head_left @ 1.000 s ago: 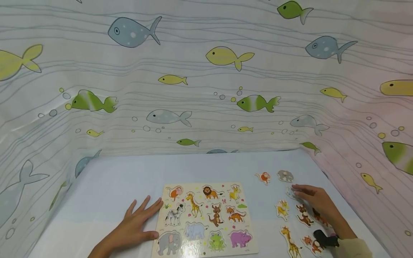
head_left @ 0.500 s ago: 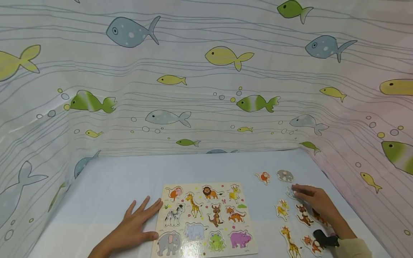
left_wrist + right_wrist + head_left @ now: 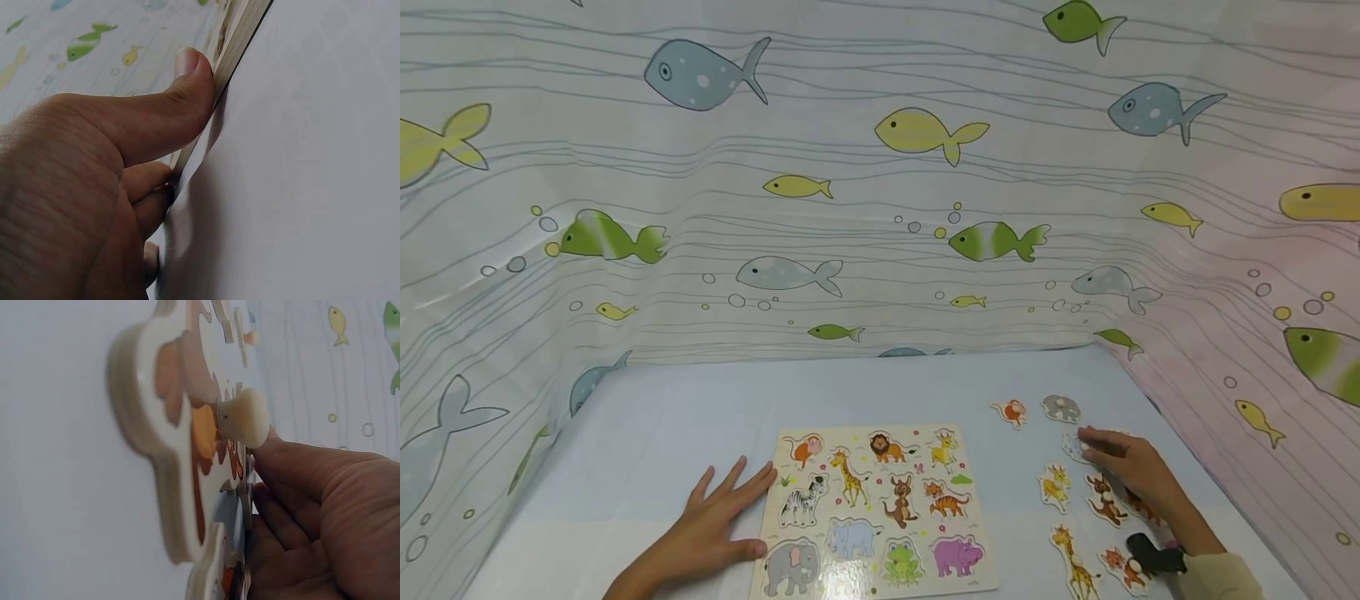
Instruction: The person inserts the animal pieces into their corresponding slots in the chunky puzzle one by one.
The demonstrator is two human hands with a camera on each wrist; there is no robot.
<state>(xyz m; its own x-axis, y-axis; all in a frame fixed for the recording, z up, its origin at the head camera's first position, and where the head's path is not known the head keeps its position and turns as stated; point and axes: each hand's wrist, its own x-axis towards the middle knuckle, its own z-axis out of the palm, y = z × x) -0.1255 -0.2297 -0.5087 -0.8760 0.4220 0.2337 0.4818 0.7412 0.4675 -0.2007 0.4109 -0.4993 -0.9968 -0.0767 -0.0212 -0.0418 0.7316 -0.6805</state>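
Note:
A wooden animal puzzle board [image 3: 868, 575] lies flat on the table. My left hand [image 3: 711, 521] rests beside its left edge, fingers spread and straight. In the left wrist view the thumb [image 3: 187, 87] touches the board's side edge [image 3: 240, 47]. Over the loose pieces at the right, my right hand [image 3: 1138, 471] pinches a pale blue puzzle piece [image 3: 1071, 447] between thumb and index fingertips. The hand hides part of that piece. The right wrist view has an orange animal piece [image 3: 147, 381] with a round knob [image 3: 250, 419] in front of the hand [image 3: 325, 512].
Around the right hand lie monkey [image 3: 1013, 412], elephant [image 3: 1062, 408], yellow goat-like [image 3: 1055, 487], kangaroo [image 3: 1105, 500] and giraffe [image 3: 1072, 562] pieces. A tiger-like piece [image 3: 1122, 569] sits near the black wrist camera [image 3: 1153, 554]. Fish-patterned cloth [image 3: 880, 208] walls the table.

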